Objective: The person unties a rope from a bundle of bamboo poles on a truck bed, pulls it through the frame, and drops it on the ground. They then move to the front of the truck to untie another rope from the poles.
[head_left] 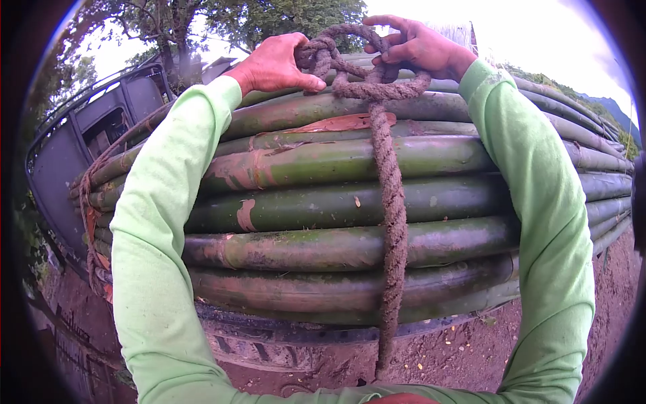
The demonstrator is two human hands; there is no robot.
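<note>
A thick brown rope (390, 202) runs up the side of a stack of long green bamboo poles (323, 202) and ends in a knot (330, 57) on top. My left hand (272, 64) grips the knot's left side, thumb pressed along the top pole. My right hand (417, 47) pinches the rope loop (367, 34) arching above the knot. Both arms wear light green sleeves and reach up over the stack.
The poles lie on a dark truck bed, its cab (101, 128) at the left. A second rope (91, 202) binds the poles near the cab. Red-brown dirt ground (471, 350) lies below. Trees (269, 20) stand behind.
</note>
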